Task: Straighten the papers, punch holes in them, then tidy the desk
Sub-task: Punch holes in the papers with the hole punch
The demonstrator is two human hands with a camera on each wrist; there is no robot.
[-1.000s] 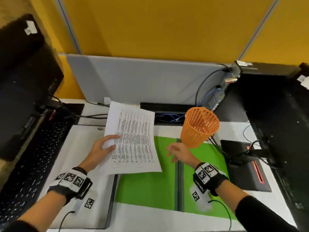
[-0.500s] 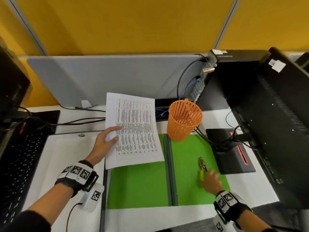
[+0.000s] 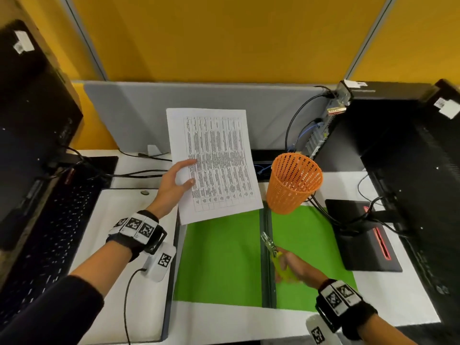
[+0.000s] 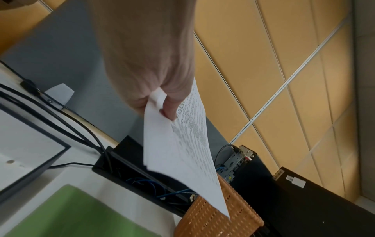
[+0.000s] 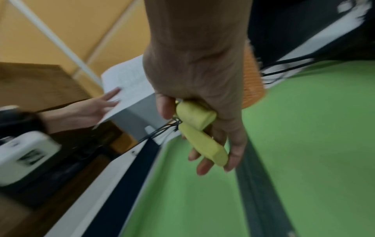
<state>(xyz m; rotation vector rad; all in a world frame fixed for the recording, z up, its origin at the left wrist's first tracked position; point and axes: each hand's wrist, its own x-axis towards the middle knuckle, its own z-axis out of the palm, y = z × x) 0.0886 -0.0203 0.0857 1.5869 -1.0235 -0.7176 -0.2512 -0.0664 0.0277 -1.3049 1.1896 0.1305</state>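
A thin stack of printed papers (image 3: 214, 160) is held up off the desk, tilted, above the far left of the green mat (image 3: 219, 255). My left hand (image 3: 178, 180) pinches the papers' left edge, thumb on the printed face; in the left wrist view the papers (image 4: 182, 144) hang from the left hand (image 4: 162, 102). My right hand (image 3: 290, 266) grips the yellow handles of a hand-held hole punch (image 3: 275, 255), its metal head pointing away over the mat's dark middle strip. In the right wrist view the hole punch handles (image 5: 199, 133) lie inside the curled fingers (image 5: 205, 165) of my right hand (image 5: 194, 136).
An orange mesh basket (image 3: 293, 183) stands at the mat's far right corner. A black keyboard (image 3: 49, 232) lies at left, a computer tower (image 3: 410, 170) and cables at right, a black stand (image 3: 361, 235) beside the mat. A grey partition (image 3: 149, 115) backs the desk.
The left hand has lifted the papers off the desk and tilted them upright. The right hand moved from the basket to the punch on the mat, closed round it and raised it.
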